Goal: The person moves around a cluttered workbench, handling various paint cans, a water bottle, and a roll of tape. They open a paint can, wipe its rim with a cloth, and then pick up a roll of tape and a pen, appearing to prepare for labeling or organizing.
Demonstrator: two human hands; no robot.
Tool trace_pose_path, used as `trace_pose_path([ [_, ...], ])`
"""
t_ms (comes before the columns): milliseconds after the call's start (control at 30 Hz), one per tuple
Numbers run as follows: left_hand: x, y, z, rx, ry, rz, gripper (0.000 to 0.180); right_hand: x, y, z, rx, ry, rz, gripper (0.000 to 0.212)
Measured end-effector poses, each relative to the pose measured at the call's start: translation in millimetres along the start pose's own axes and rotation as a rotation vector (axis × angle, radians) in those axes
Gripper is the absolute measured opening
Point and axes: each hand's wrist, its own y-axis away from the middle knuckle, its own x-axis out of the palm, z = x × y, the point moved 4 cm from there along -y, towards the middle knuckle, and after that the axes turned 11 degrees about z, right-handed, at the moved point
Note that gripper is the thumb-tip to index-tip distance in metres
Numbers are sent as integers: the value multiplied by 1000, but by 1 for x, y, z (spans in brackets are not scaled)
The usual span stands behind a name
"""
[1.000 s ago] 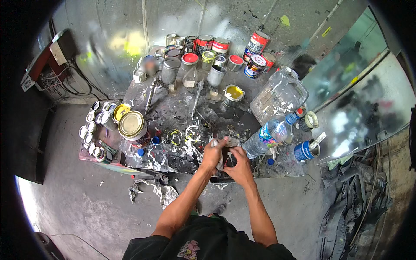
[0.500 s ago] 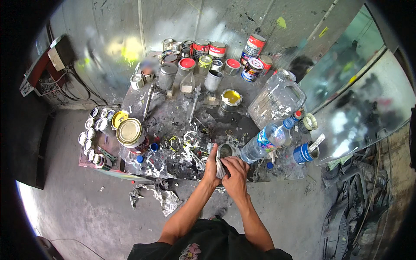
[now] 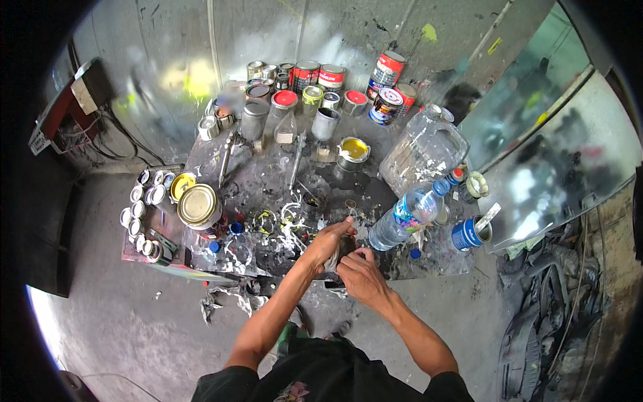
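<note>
At the table's near edge both hands work close together. My left hand is curled, fingers pointing away and to the right, around a crumpled greyish rag. My right hand is just right of it, its bent fingers at the rag's side. A dark shape shows between the hands; whether it is the small metal can is hidden by the fingers. A clear plastic bottle with a blue label leans right of my hands. A small dark pot with a stick stands beyond them.
A large closed paint can stands left, near several small cans. An open yellow paint can and a big clear jug are farther back. A blue can holding a stick is at right. Paint cans line the back wall.
The small can's open mouth showed between my hands before; now it is out of sight. My left hand has turned over to the right, and my right hand has lowered slightly.
</note>
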Motion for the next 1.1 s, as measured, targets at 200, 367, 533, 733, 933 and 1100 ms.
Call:
trace_pose_path([
  [200,-1,-15,1,-151,-510,182,44,10,6,10,-67,59,60,11],
  [367,-2,-18,-10,-271,-905,312,56,12,10,22,-132,113,139,16],
  [533,-9,-19,7,-154,-1058,602,49,17,21,27,-240,99,196,19],
  [733,-10,-13,46,-297,152,510,32,16,26,22,-209,-125,-27,10],
  [933,21,6,42,215,728,377,57,0,16,3,304,-564,-350,13],
  [1100,38,16,37,421,747,247,70,29,17,-17,469,-895,-609,16],
])
